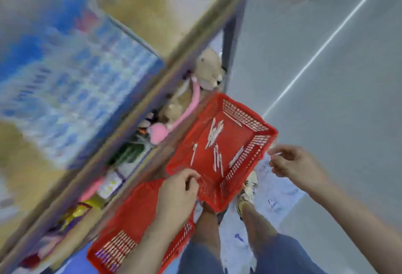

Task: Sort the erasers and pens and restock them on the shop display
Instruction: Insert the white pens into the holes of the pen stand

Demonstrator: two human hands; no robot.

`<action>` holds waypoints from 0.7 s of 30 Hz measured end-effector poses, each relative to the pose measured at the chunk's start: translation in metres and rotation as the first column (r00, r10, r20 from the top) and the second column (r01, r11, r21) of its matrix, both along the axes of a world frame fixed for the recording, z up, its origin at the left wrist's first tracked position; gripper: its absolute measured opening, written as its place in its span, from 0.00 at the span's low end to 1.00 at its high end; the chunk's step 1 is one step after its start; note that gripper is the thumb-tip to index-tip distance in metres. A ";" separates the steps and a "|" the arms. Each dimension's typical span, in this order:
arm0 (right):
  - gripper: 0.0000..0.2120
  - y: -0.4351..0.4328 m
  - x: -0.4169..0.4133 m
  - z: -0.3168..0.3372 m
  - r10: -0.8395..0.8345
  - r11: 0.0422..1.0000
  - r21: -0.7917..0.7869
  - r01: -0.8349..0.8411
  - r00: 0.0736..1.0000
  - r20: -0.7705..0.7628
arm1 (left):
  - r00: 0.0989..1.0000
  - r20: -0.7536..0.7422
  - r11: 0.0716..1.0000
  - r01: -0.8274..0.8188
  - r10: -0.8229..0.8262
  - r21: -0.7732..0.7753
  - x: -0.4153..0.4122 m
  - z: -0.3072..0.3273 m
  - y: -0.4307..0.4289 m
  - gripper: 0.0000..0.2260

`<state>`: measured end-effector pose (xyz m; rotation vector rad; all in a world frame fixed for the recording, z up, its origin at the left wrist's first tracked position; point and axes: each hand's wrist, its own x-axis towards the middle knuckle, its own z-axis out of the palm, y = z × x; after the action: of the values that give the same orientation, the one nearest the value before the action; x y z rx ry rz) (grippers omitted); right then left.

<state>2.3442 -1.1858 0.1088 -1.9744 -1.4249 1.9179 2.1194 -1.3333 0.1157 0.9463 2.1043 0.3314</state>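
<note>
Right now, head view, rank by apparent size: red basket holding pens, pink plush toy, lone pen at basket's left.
1. red basket
2. pink plush toy (partly hidden, farther off)
3. lone pen

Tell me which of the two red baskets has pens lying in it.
The upper red basket, whose near corner the left hand grips. Pale pens lie scattered on its floor; the lower red basket under that forearm shows none.

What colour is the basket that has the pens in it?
The basket is red, slotted walls included; the head view shows it best.
</note>
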 end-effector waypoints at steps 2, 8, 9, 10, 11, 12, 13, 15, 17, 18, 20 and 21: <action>0.10 -0.001 0.010 -0.063 0.005 1.000 -0.004 -0.004 1.000 0.009 | 0.998 0.057 0.995 -0.014 0.020 -0.103 0.014 -0.071 0.007 0.09; 0.10 -0.003 -0.016 -0.270 -0.024 0.999 0.048 0.022 0.999 0.047 | 1.000 0.002 0.974 0.008 -0.007 -0.227 0.032 -0.290 0.024 0.06; 0.10 -0.002 -0.027 -0.306 -0.027 0.998 0.064 0.024 0.998 0.053 | 1.000 -0.002 0.974 0.004 -0.005 -0.227 0.031 -0.323 0.028 0.06; 0.09 -0.001 -0.037 -0.341 -0.037 0.996 0.079 0.032 0.997 0.061 | 1.000 -0.006 0.974 0.000 -0.002 -0.226 0.029 -0.355 0.031 0.06; 0.08 -0.001 -0.047 -0.374 -0.049 0.996 0.084 0.042 0.996 0.074 | 1.000 -0.017 0.974 -0.004 0.000 -0.227 0.026 -0.385 0.035 0.06; 0.05 0.000 -0.058 -0.405 -0.036 0.995 0.097 0.027 0.995 0.093 | 0.999 -0.042 0.975 -0.003 -0.007 -0.222 0.021 -0.414 0.038 0.06; 0.02 0.001 -0.068 -0.432 0.000 0.993 0.121 -0.016 0.991 0.133 | 0.997 -0.079 0.978 0.005 -0.022 -0.209 0.014 -0.442 0.044 0.07; 0.08 0.003 -0.088 -0.478 0.086 0.982 0.143 -0.121 0.969 0.231 | 0.986 -0.152 0.984 0.039 -0.066 -0.175 0.000 -0.488 0.058 0.07; 0.12 0.006 -0.104 -0.516 0.127 0.975 0.142 -0.173 0.949 0.290 | 0.967 -0.208 0.984 0.123 -0.148 -0.131 -0.010 -0.525 0.073 0.09; 0.14 0.007 -0.111 -0.532 0.131 0.972 0.146 -0.184 0.940 0.315 | 0.951 -0.235 0.977 0.179 -0.202 -0.116 -0.012 -0.539 0.080 0.10; 0.20 0.006 -0.124 -0.557 0.132 0.967 0.158 -0.199 0.925 0.357 | 0.924 -0.278 0.965 0.240 -0.261 -0.109 -0.011 -0.559 0.090 0.13; 0.22 0.003 -0.131 -0.566 0.123 0.963 0.177 -0.202 0.917 0.378 | 0.921 -0.292 0.966 0.236 -0.256 -0.103 -0.009 -0.565 0.093 0.15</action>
<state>2.2135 -1.1823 -0.4569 -2.2490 -1.8499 1.4170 2.1107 -1.2408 -0.4489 1.2732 2.2185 -0.0161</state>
